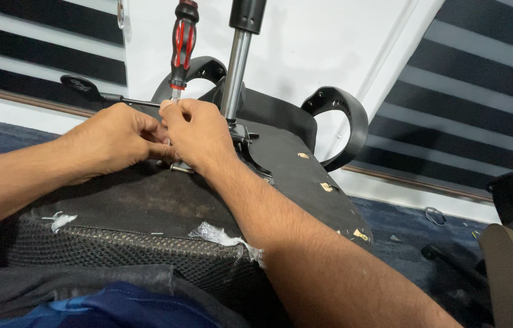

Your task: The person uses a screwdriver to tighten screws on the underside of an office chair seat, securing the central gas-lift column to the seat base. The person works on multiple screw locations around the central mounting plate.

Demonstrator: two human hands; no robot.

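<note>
Chair seat [147,206], upturned across the person's lap, fills the middle of the view, its black underside facing up and its mesh edge at 6 o'clock. From its centre a steel gas-lift post [236,67] rises toward 12 o'clock, and two black armrests curve behind it, one [344,115] at 2 o'clock. A lever [86,88] sticks out at 10 o'clock.

Red-and-black screwdriver [182,42] stands nearly upright just at 11 o'clock of the post, its tip hidden behind the hands where the metal bracket [182,168] meets the seat. The left hand [108,140] comes in from 9 o'clock, the right hand [199,136] from 5 o'clock; both sets of fingers are pressed together and pinch around the lower shaft, touching each other.

To do this well, I judge the shaft should stay square to the screw, with the handle kept from leaning against the post. Pinching low steadies the tip but gives little turning force, so one hand belongs on the handle. The seat looks liable to rock on the lap; forearm weight should hold it.
</note>
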